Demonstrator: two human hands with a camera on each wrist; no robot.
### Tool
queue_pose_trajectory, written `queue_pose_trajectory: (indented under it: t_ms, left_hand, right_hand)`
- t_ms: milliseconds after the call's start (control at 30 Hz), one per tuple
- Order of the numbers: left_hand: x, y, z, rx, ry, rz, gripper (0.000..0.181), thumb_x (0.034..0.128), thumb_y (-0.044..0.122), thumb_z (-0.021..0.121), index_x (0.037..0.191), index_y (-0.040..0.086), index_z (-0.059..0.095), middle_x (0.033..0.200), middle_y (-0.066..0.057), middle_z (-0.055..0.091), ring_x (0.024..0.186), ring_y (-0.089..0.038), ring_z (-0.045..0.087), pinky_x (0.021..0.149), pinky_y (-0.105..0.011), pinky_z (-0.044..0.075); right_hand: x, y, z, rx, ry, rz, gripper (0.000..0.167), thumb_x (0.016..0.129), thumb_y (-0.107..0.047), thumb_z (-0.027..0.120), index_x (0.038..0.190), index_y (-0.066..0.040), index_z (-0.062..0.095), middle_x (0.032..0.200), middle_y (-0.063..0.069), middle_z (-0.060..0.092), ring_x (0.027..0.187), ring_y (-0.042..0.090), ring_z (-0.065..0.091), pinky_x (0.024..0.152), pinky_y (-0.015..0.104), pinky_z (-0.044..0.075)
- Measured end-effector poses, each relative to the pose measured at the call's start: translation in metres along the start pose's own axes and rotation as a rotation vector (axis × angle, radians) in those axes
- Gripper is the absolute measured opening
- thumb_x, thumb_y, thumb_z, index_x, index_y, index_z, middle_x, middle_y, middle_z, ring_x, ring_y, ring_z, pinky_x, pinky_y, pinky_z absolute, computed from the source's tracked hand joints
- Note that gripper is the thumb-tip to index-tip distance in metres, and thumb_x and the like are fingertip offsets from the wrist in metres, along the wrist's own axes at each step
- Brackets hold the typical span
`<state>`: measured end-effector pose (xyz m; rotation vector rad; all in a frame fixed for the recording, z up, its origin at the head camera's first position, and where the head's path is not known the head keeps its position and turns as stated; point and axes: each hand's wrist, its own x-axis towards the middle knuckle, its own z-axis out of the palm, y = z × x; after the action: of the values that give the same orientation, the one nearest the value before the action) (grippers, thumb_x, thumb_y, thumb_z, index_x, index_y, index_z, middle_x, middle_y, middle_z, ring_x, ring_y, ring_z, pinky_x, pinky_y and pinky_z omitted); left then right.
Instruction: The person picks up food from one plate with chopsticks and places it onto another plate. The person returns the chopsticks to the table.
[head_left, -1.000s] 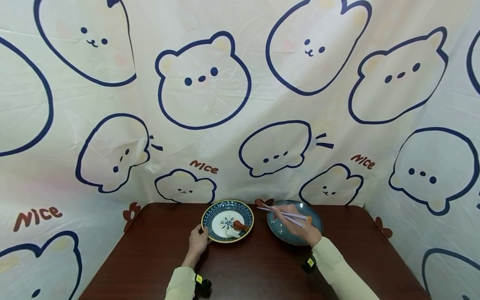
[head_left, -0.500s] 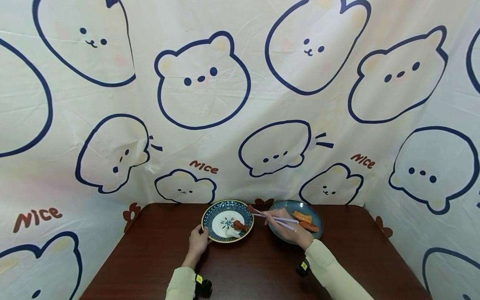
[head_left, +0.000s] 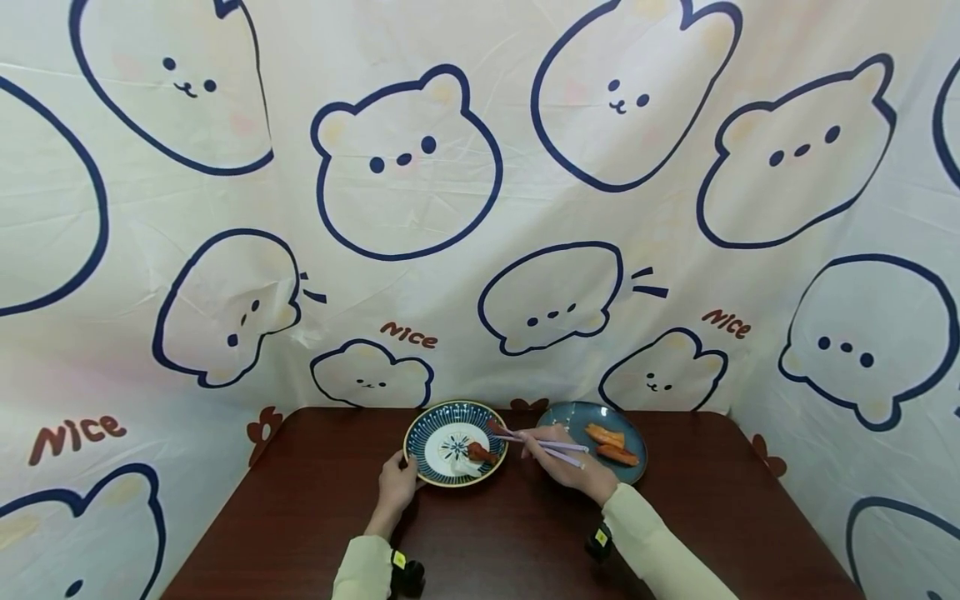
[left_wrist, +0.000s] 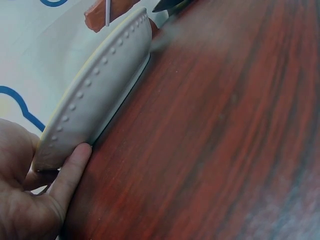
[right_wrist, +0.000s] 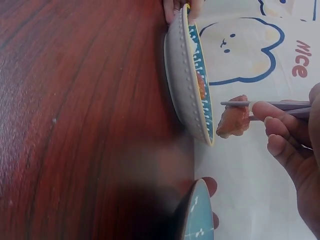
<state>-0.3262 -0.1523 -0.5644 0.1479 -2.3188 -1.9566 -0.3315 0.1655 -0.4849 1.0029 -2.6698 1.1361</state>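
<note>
1. Clasping the patterned plate [head_left: 420,442] at its left edge is the left grip [head_left: 397,482].
2. The right grip [head_left: 566,468] holds chopsticks [right_wrist: 236,103], which pinch a reddish food piece [right_wrist: 234,117] above that plate's right edge.
3. A narrow strip of table [head_left: 480,542] separates this plate from the blue plate [head_left: 581,414]; both sit near the far edge, with broad room in front.
4. Dark reddish grained wood forms the surface; pale cloth [head_left: 525,208] printed with navy-outlined animal faces encloses the back and sides.

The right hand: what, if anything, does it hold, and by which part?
The right hand holds slender pale-purple chopsticks partway along, behind the tips; those tips pinch a glossy reddish-brown chunk of food.
</note>
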Motion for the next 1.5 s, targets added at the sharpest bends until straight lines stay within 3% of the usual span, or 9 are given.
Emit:
queue_pose_trajectory:
  t_ms: [233, 367, 567, 667, 767, 900, 1000, 1300, 1500]
  left_hand:
    - [-0.001, 0.001, 0.001, -0.006, -0.001, -0.001, 0.045, 0.109, 0.01, 0.038, 0.145, -0.017, 0.039, 0.124, -0.034, 0.059, 0.107, -0.036, 0.068, 0.082, -0.038, 0.063]
    - [-0.001, 0.0, 0.001, 0.0, 0.001, -0.004, 0.045, 0.109, 0.011, 0.038, 0.145, -0.016, 0.039, 0.124, -0.034, 0.059, 0.106, -0.036, 0.068, 0.082, -0.038, 0.063]
    - [0.0, 0.0, 0.002, 0.012, 0.007, -0.016, 0.046, 0.1091, 0.012, 0.038, 0.147, -0.015, 0.038, 0.125, -0.033, 0.06, 0.106, -0.034, 0.069, 0.082, -0.037, 0.063]
    - [0.0, 0.0, 0.0, 0.017, 0.001, -0.015, 0.047, 0.1094, 0.012, 0.037, 0.148, -0.015, 0.036, 0.127, -0.034, 0.058, 0.109, -0.037, 0.068, 0.084, -0.039, 0.062]
    - [-0.001, 0.001, 0.0, 0.022, 0.004, -0.021, 0.047, 0.1095, 0.013, 0.038, 0.148, -0.015, 0.036, 0.127, -0.034, 0.059, 0.109, -0.038, 0.067, 0.084, -0.04, 0.062]
    - [0.0, 0.0, 0.001, 0.037, 0.013, -0.023, 0.047, 0.1094, 0.013, 0.038, 0.148, -0.014, 0.037, 0.126, -0.033, 0.059, 0.107, -0.036, 0.068, 0.082, -0.038, 0.063]
    - [0.0, 0.001, 0.002, 0.041, 0.016, -0.023, 0.047, 0.1093, 0.013, 0.039, 0.147, -0.013, 0.039, 0.124, -0.032, 0.06, 0.105, -0.035, 0.069, 0.081, -0.036, 0.063]
    - [0.001, 0.0, 0.001, 0.026, 0.022, -0.028, 0.046, 0.1081, 0.013, 0.04, 0.146, -0.013, 0.041, 0.122, -0.031, 0.061, 0.103, -0.033, 0.07, 0.079, -0.035, 0.063]
    - [0.0, -0.002, 0.001, 0.016, -0.003, -0.021, 0.049, 0.1089, 0.013, 0.039, 0.149, -0.013, 0.036, 0.126, -0.033, 0.059, 0.106, -0.035, 0.068, 0.082, -0.036, 0.063]
  right_hand:
    - [0.002, 0.001, 0.009, 0.052, -0.017, 0.007, 0.036, 0.111, -0.024, 0.043, 0.108, -0.01, 0.076, 0.079, 0.003, 0.069, 0.062, 0.008, 0.056, 0.054, 0.021, 0.048]
    - [0.003, 0.004, 0.015, 0.072, 0.0, 0.003, 0.041, 0.111, -0.026, 0.043, 0.1, -0.005, 0.076, 0.081, 0.015, 0.071, 0.061, 0.006, 0.055, 0.054, 0.02, 0.047]
    - [0.006, 0.005, 0.021, 0.09, 0.036, 0.007, 0.042, 0.111, -0.024, 0.044, 0.094, -0.003, 0.076, 0.076, 0.005, 0.07, 0.06, 0.008, 0.055, 0.05, 0.02, 0.046]
    - [0.006, 0.006, 0.024, 0.101, 0.047, 0.018, 0.043, 0.111, -0.027, 0.044, 0.098, -0.003, 0.077, 0.077, 0.01, 0.07, 0.058, 0.007, 0.054, 0.05, 0.021, 0.046]
    - [0.006, 0.007, 0.026, 0.117, 0.045, 0.02, 0.041, 0.111, -0.028, 0.044, 0.104, -0.005, 0.076, 0.083, 0.014, 0.073, 0.062, 0.016, 0.059, 0.052, 0.021, 0.048]
    - [0.007, 0.008, 0.027, 0.134, 0.041, 0.012, 0.039, 0.111, -0.022, 0.043, 0.1, -0.003, 0.076, 0.085, 0.015, 0.073, 0.071, 0.035, 0.063, 0.056, 0.022, 0.05]
    - [0.008, 0.008, 0.028, 0.131, 0.04, 0.028, 0.04, 0.111, -0.02, 0.043, 0.098, -0.001, 0.075, 0.085, 0.014, 0.073, 0.075, 0.037, 0.064, 0.057, 0.023, 0.051]
    - [0.01, 0.005, 0.029, 0.154, 0.035, 0.05, 0.04, 0.111, -0.025, 0.043, 0.11, -0.001, 0.075, 0.089, 0.019, 0.073, 0.074, 0.035, 0.064, 0.054, 0.021, 0.049]
    - [0.012, 0.003, 0.032, 0.217, 0.038, 0.108, 0.043, 0.111, -0.03, 0.041, 0.124, -0.001, 0.071, 0.093, 0.017, 0.074, 0.084, 0.041, 0.066, 0.062, 0.023, 0.053]
